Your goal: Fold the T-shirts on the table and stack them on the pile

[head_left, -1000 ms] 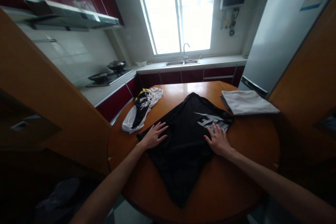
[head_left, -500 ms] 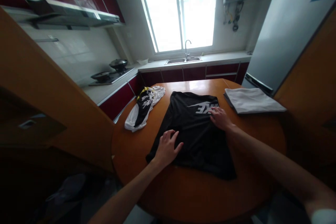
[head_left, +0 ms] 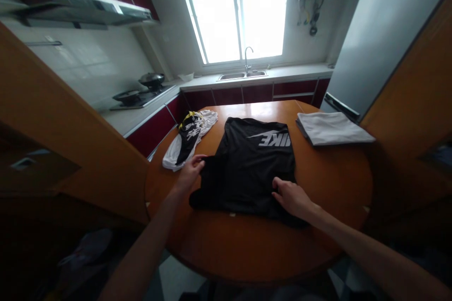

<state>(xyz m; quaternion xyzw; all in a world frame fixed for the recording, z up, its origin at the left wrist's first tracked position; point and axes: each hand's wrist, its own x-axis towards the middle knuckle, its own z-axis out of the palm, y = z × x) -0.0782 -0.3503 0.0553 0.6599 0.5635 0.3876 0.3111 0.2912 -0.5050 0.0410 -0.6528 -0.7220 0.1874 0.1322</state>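
Table (head_left: 233,244): brown, its rounded near edge toward us.
Right hand (head_left: 291,195): fingers curled over the near right of the shirt (head_left: 250,164); whether they grip it, we cannot tell.
Left hand (head_left: 192,169): pinching the shirt's left side.
Shirt: black, spread on our table.
Beyond: folded cloth (head_left: 335,129) right, printed garment (head_left: 190,138) left.
Sink (head_left: 231,76): below the window (head_left: 236,9).
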